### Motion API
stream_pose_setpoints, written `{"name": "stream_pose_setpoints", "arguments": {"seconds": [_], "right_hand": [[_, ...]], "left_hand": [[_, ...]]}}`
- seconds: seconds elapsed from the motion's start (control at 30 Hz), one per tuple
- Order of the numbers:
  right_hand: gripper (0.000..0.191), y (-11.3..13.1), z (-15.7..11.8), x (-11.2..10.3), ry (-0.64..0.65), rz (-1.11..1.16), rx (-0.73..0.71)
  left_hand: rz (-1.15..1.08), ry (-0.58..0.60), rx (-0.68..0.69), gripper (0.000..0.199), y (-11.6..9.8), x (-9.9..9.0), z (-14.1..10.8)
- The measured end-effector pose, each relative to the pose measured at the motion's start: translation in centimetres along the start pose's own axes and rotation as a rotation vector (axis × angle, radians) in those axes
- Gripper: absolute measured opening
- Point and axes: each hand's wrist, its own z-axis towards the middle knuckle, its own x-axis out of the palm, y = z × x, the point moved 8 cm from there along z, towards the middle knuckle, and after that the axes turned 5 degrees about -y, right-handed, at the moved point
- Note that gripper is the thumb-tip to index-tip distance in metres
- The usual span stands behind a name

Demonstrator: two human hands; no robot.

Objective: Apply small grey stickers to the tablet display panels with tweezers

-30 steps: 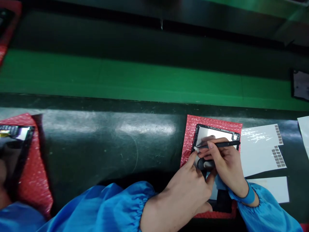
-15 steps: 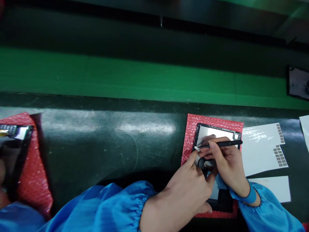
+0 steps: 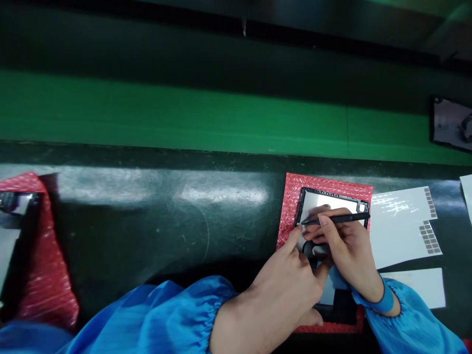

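Observation:
A tablet housing with a black frame and a shiny mirror-like inside (image 3: 313, 199) lies on a red bubble-wrap sheet (image 3: 289, 204). Between the thumb and fingers of my right hand (image 3: 348, 246) is a pair of black tweezers (image 3: 348, 218), tip pointing left at the frame's left edge. My left hand (image 3: 285, 290) reaches across from below, its index fingertip pressed on that edge beside the tip. Its thumb stands apart, and it grips nothing. A small whitish bit at the fingertip is mostly covered. Both hands hide the housing's middle.
White sheets with grey squares (image 3: 398, 238) lie right of the housing, and a plain pale sheet (image 3: 420, 290) is below them. Another red bubble-wrap piece (image 3: 51, 290) bears a dark device (image 3: 18, 246) at far left. A dark panel (image 3: 450, 123) rests on the green strip (image 3: 221, 120).
My left index fingertip has moved slightly up onto the whitish bit at the frame's edge. A hand at the far left has gone from the other device. The tweezers are almost still.

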Motion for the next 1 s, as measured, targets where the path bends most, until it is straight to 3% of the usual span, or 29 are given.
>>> {"name": "stream_pose_setpoints", "arguments": {"seconds": [0.53, 0.77, 1.0], "right_hand": [[0.032, -0.1, 0.1, 0.1, 0.003, 0.028, -0.007], [0.034, -0.8, 0.1, 0.3, 0.016, 0.086, 0.026], [0.037, -1.4, 0.4, 0.0, -0.034, 0.161, 0.034]], "left_hand": [[-0.033, 0.021, -0.001, 0.089, 0.6, -0.4, 0.0], [-0.069, 0.041, -0.002, 0.101, 0.6, 0.2, -0.2], [-0.114, -0.040, -0.003, 0.112, 1.0, -0.5, -0.2]]}}
